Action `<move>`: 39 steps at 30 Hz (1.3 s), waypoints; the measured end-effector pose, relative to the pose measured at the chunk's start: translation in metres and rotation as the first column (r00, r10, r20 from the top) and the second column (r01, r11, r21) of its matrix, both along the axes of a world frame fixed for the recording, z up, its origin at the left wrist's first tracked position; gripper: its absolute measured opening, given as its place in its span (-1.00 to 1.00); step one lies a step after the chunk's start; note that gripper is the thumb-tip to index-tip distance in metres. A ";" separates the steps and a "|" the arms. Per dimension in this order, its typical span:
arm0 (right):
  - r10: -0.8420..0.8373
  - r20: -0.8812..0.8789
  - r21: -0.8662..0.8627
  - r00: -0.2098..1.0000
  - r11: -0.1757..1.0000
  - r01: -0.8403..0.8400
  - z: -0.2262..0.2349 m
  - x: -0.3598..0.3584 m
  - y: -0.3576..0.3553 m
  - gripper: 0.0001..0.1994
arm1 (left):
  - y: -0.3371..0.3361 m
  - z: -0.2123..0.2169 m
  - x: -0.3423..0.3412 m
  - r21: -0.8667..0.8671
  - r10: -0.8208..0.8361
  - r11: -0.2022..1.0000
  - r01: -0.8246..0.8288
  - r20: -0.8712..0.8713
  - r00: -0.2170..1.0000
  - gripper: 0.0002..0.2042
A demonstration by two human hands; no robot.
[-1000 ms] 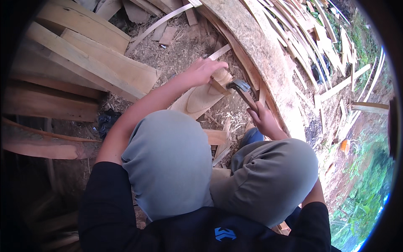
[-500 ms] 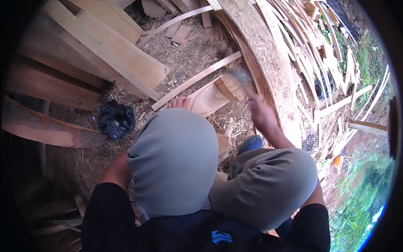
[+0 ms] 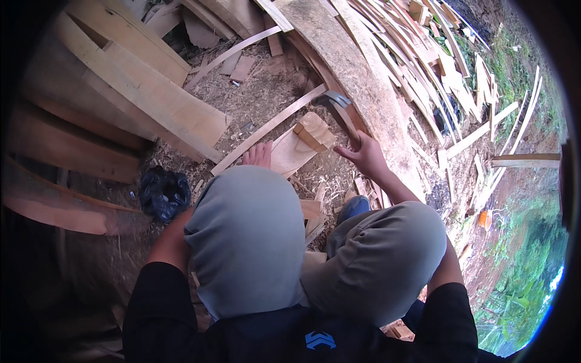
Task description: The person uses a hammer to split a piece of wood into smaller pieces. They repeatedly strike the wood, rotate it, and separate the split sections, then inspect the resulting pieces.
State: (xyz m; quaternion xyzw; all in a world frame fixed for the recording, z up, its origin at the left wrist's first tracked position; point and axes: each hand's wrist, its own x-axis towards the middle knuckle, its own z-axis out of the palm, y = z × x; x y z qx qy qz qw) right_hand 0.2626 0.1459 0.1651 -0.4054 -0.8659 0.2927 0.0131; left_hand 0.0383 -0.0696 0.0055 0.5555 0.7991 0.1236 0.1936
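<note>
My right hand (image 3: 369, 158) is wrapped round the wooden handle of a claw hammer (image 3: 334, 100). The hammer's dark metal head is just beyond a short wooden block (image 3: 315, 132), apart from it in the picture. That block rests across the right part of a pale wooden board (image 3: 292, 158) low over the ground. At the board's left end, my left hand (image 3: 258, 155) has its fingers together against the wood. My left knee hides the rest of that hand, so its thumb and palm do not show.
A long thin strip (image 3: 269, 130) lies just beyond the board. Wide planks (image 3: 151, 91) are stacked at far left, near a black plastic bag (image 3: 163, 192). To the right runs a large rough slab (image 3: 357, 60), with piled offcuts (image 3: 417, 54) past it. Shavings litter the ground.
The hammer, blurred close over the block before, now shows sharply, farther from the block. My left hand stays at the board's end. The whole view has shifted slightly.
</note>
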 end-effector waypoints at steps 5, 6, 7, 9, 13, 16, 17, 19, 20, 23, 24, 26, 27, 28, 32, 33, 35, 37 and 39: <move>0.214 -0.031 0.185 0.976 0.961 -0.205 -0.016 -0.046 0.017 -0.37 | 0.006 -0.017 -0.004 0.053 -0.009 0.998 0.012 -0.063 0.998 0.27; 0.232 -0.069 0.195 0.970 0.957 -0.215 -0.027 -0.048 0.017 -0.37 | 0.013 0.015 0.010 -0.013 0.035 0.999 -0.035 -0.013 0.999 0.28; 0.249 -0.106 0.206 0.963 0.953 -0.224 -0.038 -0.049 0.017 -0.37 | 0.018 0.011 0.014 -0.021 0.033 0.999 -0.033 0.014 0.999 0.27; 0.250 -0.158 0.180 0.955 0.959 -0.221 -0.046 -0.060 0.007 -0.44 | 0.012 0.011 0.009 -0.058 0.061 0.997 -0.059 0.047 0.997 0.26; 0.069 -0.083 0.101 0.994 0.993 -0.060 -0.051 -0.063 -0.001 -0.56 | 0.016 0.011 0.008 -0.079 0.076 0.994 -0.071 0.058 0.995 0.26; 0.090 -0.098 0.125 0.991 0.989 -0.077 -0.052 -0.067 -0.010 -0.57 | 0.010 0.016 0.007 -0.095 0.097 0.991 -0.092 0.050 0.994 0.28; 0.107 -0.071 0.149 0.992 0.984 -0.095 -0.052 -0.067 -0.008 -0.57 | 0.013 0.020 0.009 -0.097 0.101 0.991 -0.096 0.049 0.994 0.28; 0.117 -0.073 0.188 0.990 0.977 -0.102 -0.058 -0.063 -0.010 -0.56 | 0.014 0.018 0.013 -0.081 0.102 0.992 -0.098 0.055 0.993 0.29; 0.123 -0.073 0.207 0.990 0.973 -0.105 -0.061 -0.061 -0.011 -0.56 | 0.014 0.017 0.015 -0.064 0.099 0.993 -0.095 0.064 0.993 0.29; 0.142 -0.033 0.249 0.989 0.960 -0.130 -0.065 -0.059 -0.011 -0.55 | 0.016 0.016 0.017 -0.058 0.095 0.994 -0.092 0.061 0.994 0.30; 0.157 -0.048 0.263 0.987 0.955 -0.139 -0.064 -0.062 -0.014 -0.55 | 0.014 0.019 0.014 -0.064 0.102 0.993 -0.099 0.049 0.994 0.30; 0.179 -0.071 0.294 0.981 0.944 -0.150 -0.064 -0.066 -0.017 -0.56 | 0.014 0.023 0.012 -0.094 0.116 0.989 -0.112 0.043 0.992 0.29; 0.180 -0.074 0.301 0.981 0.942 -0.150 -0.066 -0.066 -0.017 -0.56 | 0.014 0.023 0.011 -0.108 0.121 0.987 -0.116 0.043 0.992 0.29; 0.181 -0.077 0.308 0.980 0.940 -0.149 -0.067 -0.065 -0.018 -0.56 | 0.014 0.023 0.011 -0.111 0.118 0.987 -0.113 0.038 0.992 0.29; 0.122 -0.035 0.316 0.992 0.943 -0.105 -0.068 -0.060 -0.016 -0.57 | 0.019 0.019 0.018 -0.110 0.096 0.990 -0.091 0.037 0.995 0.29; 0.142 -0.046 0.310 0.989 0.943 -0.121 -0.066 -0.062 -0.014 -0.57 | 0.016 0.021 0.017 -0.110 0.098 0.989 -0.094 0.027 0.995 0.29; 0.178 -0.059 0.302 0.982 0.941 -0.153 -0.065 -0.065 -0.006 -0.57 | 0.015 0.021 0.018 -0.125 0.110 0.987 -0.106 0.023 0.994 0.30; 0.209 -0.077 0.289 0.975 0.941 -0.179 -0.067 -0.062 -0.003 -0.58 | 0.014 0.017 0.019 -0.117 0.112 0.987 -0.108 0.027 0.993 0.30; 0.244 -0.091 0.281 0.965 0.936 -0.210 -0.070 -0.059 -0.001 -0.58 | 0.012 0.012 0.020 -0.088 0.106 0.991 -0.103 0.031 0.994 0.31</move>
